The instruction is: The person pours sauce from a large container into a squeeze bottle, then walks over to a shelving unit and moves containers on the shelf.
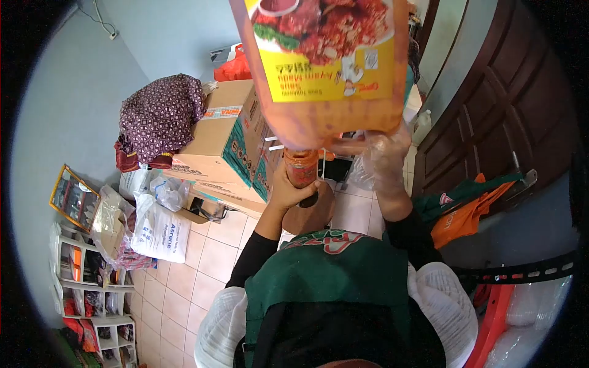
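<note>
A large plastic jug point(331, 116) of orange-red sauce, with a yellow label, is tipped with its printing upside down and runs out of view at the top. My right hand point(388, 156), in what looks like a clear plastic glove, is closed on its lower right part. Just beneath the jug's lower left end, my left hand point(288, 195) wraps round a small clear jar point(301, 167) with red-orange sauce inside. The jug overlaps the jar's top in this view, and its mouth is hidden.
Cardboard boxes point(211, 147) with a patterned cloth bundle point(161, 116) stand ahead on the left. White plastic bags point(161, 230) and a shelf unit point(76, 285) are at far left. A dark wooden door point(485, 122) with hanging orange cloth point(469, 218) is on the right.
</note>
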`<state>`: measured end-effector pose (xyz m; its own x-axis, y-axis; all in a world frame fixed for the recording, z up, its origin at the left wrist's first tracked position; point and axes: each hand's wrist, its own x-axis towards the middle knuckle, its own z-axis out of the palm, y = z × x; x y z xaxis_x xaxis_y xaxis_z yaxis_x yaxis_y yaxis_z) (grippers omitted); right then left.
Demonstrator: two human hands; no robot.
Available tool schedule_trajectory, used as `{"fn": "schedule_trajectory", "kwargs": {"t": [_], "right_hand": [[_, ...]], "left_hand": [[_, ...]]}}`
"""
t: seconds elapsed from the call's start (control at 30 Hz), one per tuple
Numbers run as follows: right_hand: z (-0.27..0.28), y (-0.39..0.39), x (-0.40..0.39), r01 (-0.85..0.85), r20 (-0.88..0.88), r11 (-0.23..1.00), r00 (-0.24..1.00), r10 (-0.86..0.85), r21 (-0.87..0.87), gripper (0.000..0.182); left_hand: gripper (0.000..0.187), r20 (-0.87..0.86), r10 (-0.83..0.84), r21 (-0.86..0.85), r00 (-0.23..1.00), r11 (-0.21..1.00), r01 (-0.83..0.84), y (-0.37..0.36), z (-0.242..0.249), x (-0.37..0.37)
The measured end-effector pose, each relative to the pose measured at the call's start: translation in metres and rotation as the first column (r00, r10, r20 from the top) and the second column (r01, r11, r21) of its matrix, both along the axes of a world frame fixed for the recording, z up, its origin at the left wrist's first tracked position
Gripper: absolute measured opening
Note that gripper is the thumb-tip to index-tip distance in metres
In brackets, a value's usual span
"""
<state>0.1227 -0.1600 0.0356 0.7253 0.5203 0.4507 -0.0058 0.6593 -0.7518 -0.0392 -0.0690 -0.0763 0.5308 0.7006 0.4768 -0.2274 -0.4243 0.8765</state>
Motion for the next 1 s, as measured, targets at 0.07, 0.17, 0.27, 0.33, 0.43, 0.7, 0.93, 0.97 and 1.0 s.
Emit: {"fn": "schedule_trajectory", "kwargs": {"t": [0.07, 0.17, 0.27, 0.33, 0.43, 0.7, 0.93, 0.97, 1.0], "right_hand": [[-0.014, 0.001, 0.004, 0.004, 0.024, 0.997, 1.0, -0.002, -0.074, 0.037], [-0.002, 0.008, 0.006, -0.066, -0.044, 0.991, 0.996, 0.072, 0.112, 0.034], [0.015, -0.001, 0.006, -0.056, 0.203, 0.991, 0.979, 0.029, 0.124, 0.031], [0.012, 0.001, 0.004, -0.039, 0.155, 0.993, 0.988, 0.022, 0.107, 0.03], [-0.005, 0.004, 0.011, -0.009, 0.191, 0.999, 0.982, -0.001, 0.051, 0.03], [-0.018, 0.019, 0.031, 0.028, 0.116, 0.995, 0.993, -0.017, -0.091, 0.014], [-0.022, 0.034, 0.047, -0.379, -0.258, 0.925, 0.891, 0.373, 0.029, 0.024], [-0.018, 0.036, 0.044, -0.387, -0.292, 0.921, 0.876, 0.384, 0.052, 0.025], [-0.016, 0.038, 0.041, -0.392, -0.313, 0.918, 0.865, 0.392, 0.064, 0.026]], "left_hand": [[0.068, -0.019, -0.011, -0.005, 1.0, 1.0, 0.011, 0.001, 0.0, 0.0], [0.068, 0.005, -0.02, -0.005, 1.0, 1.0, 0.02, -0.003, 0.007, 0.001], [0.07, 0.015, -0.053, -0.071, 0.998, 0.996, 0.054, 0.0, 0.012, 0.001], [0.069, 0.051, -0.084, -0.109, 0.995, 0.99, 0.089, -0.002, 0.021, 0.001], [0.067, 0.007, -0.03, -0.068, 1.0, 0.997, 0.03, 0.001, 0.017, -0.002], [0.066, 0.055, 0.084, 0.028, 0.995, 0.996, -0.085, 0.0, 0.01, 0.0], [0.067, -0.05, 0.129, 0.031, 0.99, 0.991, -0.127, -0.007, 0.014, -0.005], [0.068, -0.034, 0.144, 0.032, 0.989, 0.989, -0.143, -0.007, 0.013, -0.004], [0.068, -0.02, 0.159, 0.033, 0.987, 0.987, -0.159, -0.008, 0.012, -0.003]]}}
